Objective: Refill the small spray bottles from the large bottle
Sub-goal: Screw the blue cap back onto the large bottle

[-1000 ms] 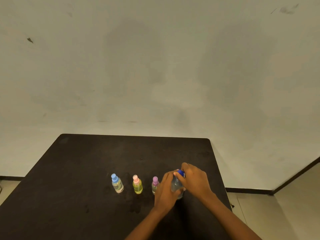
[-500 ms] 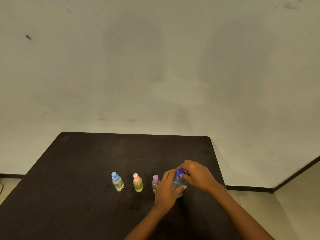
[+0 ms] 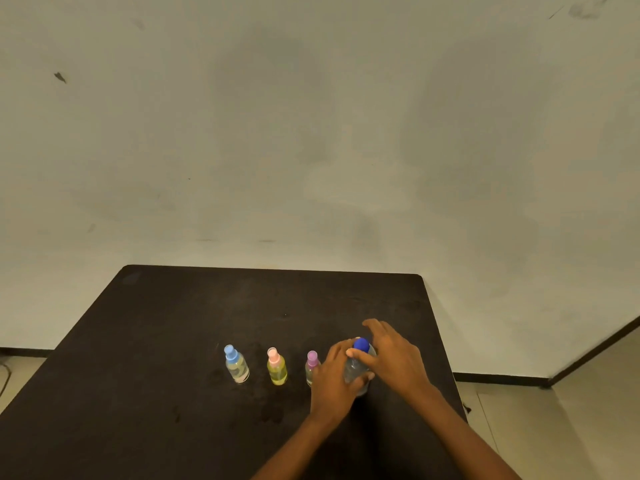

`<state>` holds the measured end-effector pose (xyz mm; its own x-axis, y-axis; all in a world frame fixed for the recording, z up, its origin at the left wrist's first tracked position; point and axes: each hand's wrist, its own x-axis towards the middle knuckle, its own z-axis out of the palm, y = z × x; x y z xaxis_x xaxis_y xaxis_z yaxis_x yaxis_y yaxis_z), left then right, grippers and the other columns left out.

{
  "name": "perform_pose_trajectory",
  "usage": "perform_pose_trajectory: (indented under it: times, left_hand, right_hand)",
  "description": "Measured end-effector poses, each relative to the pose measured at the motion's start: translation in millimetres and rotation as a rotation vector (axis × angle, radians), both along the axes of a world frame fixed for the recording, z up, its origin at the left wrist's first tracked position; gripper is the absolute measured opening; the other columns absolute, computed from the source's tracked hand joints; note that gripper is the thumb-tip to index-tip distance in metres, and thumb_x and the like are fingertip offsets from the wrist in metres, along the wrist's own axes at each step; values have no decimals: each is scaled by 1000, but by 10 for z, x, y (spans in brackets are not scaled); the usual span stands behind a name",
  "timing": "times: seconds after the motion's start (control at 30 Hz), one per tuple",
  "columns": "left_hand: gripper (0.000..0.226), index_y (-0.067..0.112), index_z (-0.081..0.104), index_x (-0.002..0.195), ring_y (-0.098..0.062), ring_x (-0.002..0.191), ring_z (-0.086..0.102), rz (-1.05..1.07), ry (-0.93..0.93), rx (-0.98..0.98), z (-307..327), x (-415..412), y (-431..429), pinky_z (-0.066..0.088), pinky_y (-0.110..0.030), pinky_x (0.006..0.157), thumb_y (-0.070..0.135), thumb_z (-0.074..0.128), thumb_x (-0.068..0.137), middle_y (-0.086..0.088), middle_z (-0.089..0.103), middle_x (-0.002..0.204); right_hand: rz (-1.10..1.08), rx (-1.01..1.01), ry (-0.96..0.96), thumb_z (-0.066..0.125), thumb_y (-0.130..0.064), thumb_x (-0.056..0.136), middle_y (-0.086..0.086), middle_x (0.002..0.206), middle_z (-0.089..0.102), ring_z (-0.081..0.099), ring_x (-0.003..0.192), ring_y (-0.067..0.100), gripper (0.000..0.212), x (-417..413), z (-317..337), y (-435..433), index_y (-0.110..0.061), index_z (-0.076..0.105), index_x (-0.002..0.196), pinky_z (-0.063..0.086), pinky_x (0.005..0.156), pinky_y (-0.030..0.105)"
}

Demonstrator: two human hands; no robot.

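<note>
The large clear bottle [image 3: 356, 370] with a dark blue cap [image 3: 361, 344] stands upright on the black table [image 3: 173, 323]. My left hand [image 3: 334, 379] grips its body from the left. My right hand [image 3: 391, 355] is at the cap, thumb against the bottle's neck and fingers spread out beyond the cap. To the left stand three small spray bottles in a row: one with a blue cap [image 3: 235, 364], one yellow with a pink cap [image 3: 276, 367], and one with a purple cap [image 3: 311, 367], partly hidden by my left hand.
The table's right edge [image 3: 438, 341] runs close to the large bottle. A pale wall [image 3: 311, 133] rises behind the table, with tiled floor [image 3: 571, 427] to the right.
My right hand's fingers have lifted off the blue cap and spread outward, leaving the cap in plain sight. My left hand keeps its grip on the bottle.
</note>
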<state>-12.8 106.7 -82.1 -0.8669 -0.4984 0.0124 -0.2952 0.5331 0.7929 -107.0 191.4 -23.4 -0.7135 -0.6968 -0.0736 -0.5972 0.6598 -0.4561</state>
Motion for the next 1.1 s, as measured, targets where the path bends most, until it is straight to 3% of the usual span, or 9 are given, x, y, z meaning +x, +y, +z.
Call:
perform_pose_trajectory:
  times: [0.13, 0.3, 0.4, 0.5, 0.6, 0.67, 0.8, 0.97, 1.1]
  left_hand:
    - [52, 20, 54, 121, -10, 114, 54, -12, 78, 26, -12, -7, 18, 38, -40, 106, 44, 63, 76, 2, 59, 121]
    - [96, 19, 54, 123, -14, 116, 54, -23, 58, 69, -161, -41, 7, 36, -42, 107, 86, 25, 62, -2, 60, 122]
    - [87, 21, 51, 126, -13, 119, 51, -27, 23, 35, -113, -49, -1, 33, -44, 109, 82, 32, 66, 0, 57, 125]
    - [55, 23, 47, 130, -15, 126, 44, -19, -15, 6, -38, -35, 11, 24, -42, 114, 47, 60, 82, -1, 52, 132]
    - [57, 51, 38, 124, -18, 126, 45, -62, 4, 76, -17, -23, 23, 23, -41, 115, 79, 35, 74, -5, 53, 132]
    - [59, 45, 44, 119, -14, 123, 48, -58, -1, 53, -47, -29, 23, 27, -43, 113, 80, 36, 73, -1, 55, 129]
    - [47, 21, 53, 123, -9, 115, 53, 1, 7, 22, -89, -33, 0, 36, -37, 107, 35, 66, 80, 3, 59, 123]
    - [52, 22, 53, 122, -8, 113, 53, 0, 27, 6, -40, -14, 14, 39, -34, 105, 44, 63, 77, 4, 59, 121]
    - [47, 23, 51, 125, -9, 117, 51, -19, 25, -15, -3, -18, 25, 34, -36, 109, 33, 64, 81, 2, 56, 124]
  right_hand:
    - [219, 10, 32, 53, -33, 91, 0, 127, 44, 44, 112, 11, 42, -82, 66, 31, -25, 46, 132, 45, 92, 26]
    - [243, 3, 60, 53, -27, 91, 2, 118, 48, 45, 106, 11, 32, -111, 17, 5, -17, 56, 122, 42, 93, 24]
    - [120, 7, 53, 57, -36, 88, 0, 115, 53, 50, 103, 10, 33, -81, -33, -24, -17, 56, 115, 40, 90, 19]
    - [4, 44, 12, 62, -38, 84, 0, 110, 57, 50, 91, 7, 33, -55, -42, -94, -17, 54, 107, 40, 86, 19]
    - [-57, 93, -6, 64, -38, 82, 0, 105, 56, 46, 85, 6, 31, -36, -42, -110, -20, 50, 103, 41, 84, 20]
    - [-28, 51, 47, 62, -43, 82, -4, 100, 52, 50, 88, 7, 29, -30, -40, -87, -24, 46, 98, 42, 81, 19]
    - [109, -65, -46, 59, -41, 85, -5, 118, 45, 48, 108, 10, 45, -80, -6, -17, -22, 48, 124, 43, 87, 23]
    - [196, -65, -14, 60, -24, 87, 0, 113, 53, 49, 104, 11, 31, -128, -44, 14, -18, 60, 117, 46, 92, 30]
    - [94, -110, 22, 62, -30, 85, 0, 108, 54, 48, 91, 6, 31, -72, -107, 3, -15, 61, 112, 41, 85, 16]
